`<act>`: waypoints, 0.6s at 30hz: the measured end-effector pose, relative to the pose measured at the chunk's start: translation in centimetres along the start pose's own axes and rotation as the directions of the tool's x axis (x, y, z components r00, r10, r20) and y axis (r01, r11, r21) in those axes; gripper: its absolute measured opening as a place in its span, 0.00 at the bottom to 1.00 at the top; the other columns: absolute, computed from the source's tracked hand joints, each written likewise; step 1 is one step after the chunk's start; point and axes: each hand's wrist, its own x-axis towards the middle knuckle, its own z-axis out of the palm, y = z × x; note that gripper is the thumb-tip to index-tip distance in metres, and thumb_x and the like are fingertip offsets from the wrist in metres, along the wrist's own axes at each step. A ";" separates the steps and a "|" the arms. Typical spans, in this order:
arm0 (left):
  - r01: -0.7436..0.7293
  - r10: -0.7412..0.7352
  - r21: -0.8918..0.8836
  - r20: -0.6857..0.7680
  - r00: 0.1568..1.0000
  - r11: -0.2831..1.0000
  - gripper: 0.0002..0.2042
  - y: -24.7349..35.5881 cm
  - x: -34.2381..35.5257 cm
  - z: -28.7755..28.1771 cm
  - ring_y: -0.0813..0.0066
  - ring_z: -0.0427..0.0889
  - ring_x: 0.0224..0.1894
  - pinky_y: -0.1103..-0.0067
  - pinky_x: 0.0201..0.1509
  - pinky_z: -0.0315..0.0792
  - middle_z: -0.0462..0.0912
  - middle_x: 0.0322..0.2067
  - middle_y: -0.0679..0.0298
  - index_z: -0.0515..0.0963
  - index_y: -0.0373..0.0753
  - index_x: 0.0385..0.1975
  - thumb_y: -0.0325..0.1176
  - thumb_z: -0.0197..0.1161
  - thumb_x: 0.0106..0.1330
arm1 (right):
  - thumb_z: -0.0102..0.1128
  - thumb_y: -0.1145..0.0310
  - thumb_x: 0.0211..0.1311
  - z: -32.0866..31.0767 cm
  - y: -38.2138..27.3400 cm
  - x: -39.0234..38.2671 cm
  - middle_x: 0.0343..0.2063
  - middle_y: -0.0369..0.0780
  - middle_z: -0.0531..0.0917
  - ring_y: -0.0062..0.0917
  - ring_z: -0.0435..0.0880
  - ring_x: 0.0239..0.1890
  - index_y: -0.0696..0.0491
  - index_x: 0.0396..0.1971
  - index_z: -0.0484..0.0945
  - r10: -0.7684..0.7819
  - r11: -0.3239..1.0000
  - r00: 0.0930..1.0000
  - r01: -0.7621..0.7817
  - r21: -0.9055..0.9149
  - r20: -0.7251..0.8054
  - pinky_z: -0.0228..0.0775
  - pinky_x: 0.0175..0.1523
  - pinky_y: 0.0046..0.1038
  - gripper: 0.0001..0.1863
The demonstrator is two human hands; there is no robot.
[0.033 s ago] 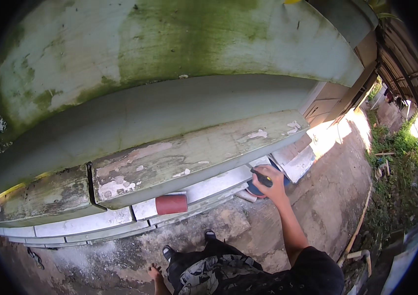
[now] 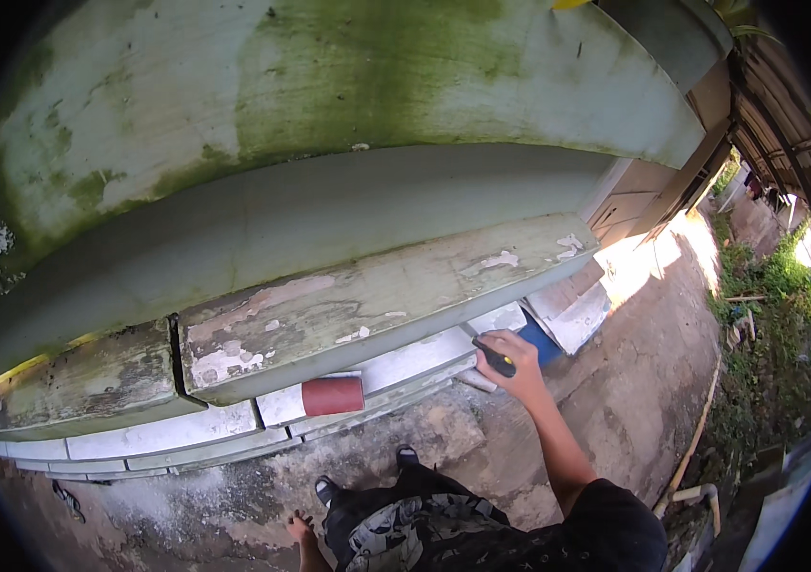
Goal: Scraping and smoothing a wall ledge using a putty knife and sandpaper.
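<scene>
My right hand [image 2: 518, 367] grips a black tool with a yellow detail [image 2: 491, 356], held at the white lower ledge [image 2: 425, 357] beneath a pale green slab with peeling paint [image 2: 377, 296]; the tool's tip is too small to make out. A red sheet [image 2: 332, 395] lies on the same lower ledge, left of that hand. My left hand [image 2: 299, 524] hangs low beside my dark trousers, fingers loosely apart and holding nothing.
A mossy curved overhang [image 2: 348, 86] juts above the ledges. White boards [image 2: 572, 315] and a blue object [image 2: 544, 341] are at the right. Concrete ground [image 2: 615, 410] runs beside weeds [image 2: 758, 305] and a pale pipe [image 2: 701, 496]. My sandaled feet [image 2: 405, 456] stand below the ledges.
My right hand and the tool have shifted a little to the left and down along the lower ledge, uncovering more of the blue object. My left hand looks the same.
</scene>
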 end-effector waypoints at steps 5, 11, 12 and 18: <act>0.002 0.001 -0.113 0.025 1.000 0.994 0.14 0.5 1.7 0.6 0.65 0.84 0.29 0.68 0.31 0.68 0.86 0.41 0.64 0.72 0.44 0.49 0.40 0.60 0.67 | 0.72 0.77 0.48 2.7 6.4 -5.4 0.41 0.45 0.84 0.34 0.87 0.41 0.57 0.44 0.83 -0.442 0.841 0.843 0.508 -0.185 0.305 0.82 0.44 0.31 0.19; -0.166 0.169 -0.044 0.050 0.984 0.985 0.10 3.6 3.7 0.4 0.66 0.83 0.32 0.74 0.29 0.78 0.84 0.37 0.54 0.75 0.33 0.40 0.33 0.61 0.66 | 0.66 0.80 0.56 -5.3 14.4 -9.0 0.37 0.48 0.83 0.39 0.85 0.37 0.60 0.43 0.83 0.089 0.891 0.927 -0.238 -0.388 -0.364 0.77 0.43 0.34 0.13; -0.167 0.167 -0.018 0.038 0.985 0.986 0.10 3.9 4.2 -0.6 0.66 0.83 0.31 0.74 0.29 0.78 0.84 0.37 0.54 0.75 0.33 0.40 0.33 0.61 0.66 | 0.66 0.81 0.56 -4.4 13.5 -8.9 0.37 0.48 0.84 0.39 0.85 0.37 0.60 0.42 0.83 0.059 0.895 0.897 -0.242 -0.374 -0.439 0.77 0.44 0.33 0.12; -0.131 0.126 0.056 0.087 0.988 0.990 0.12 5.8 5.1 -2.4 0.67 0.83 0.27 0.73 0.27 0.71 0.85 0.37 0.60 0.75 0.38 0.43 0.38 0.60 0.66 | 0.71 0.80 0.50 3.3 2.8 -8.1 0.43 0.47 0.84 0.37 0.86 0.41 0.59 0.44 0.83 -0.276 0.929 0.961 0.270 -0.254 0.013 0.81 0.47 0.34 0.18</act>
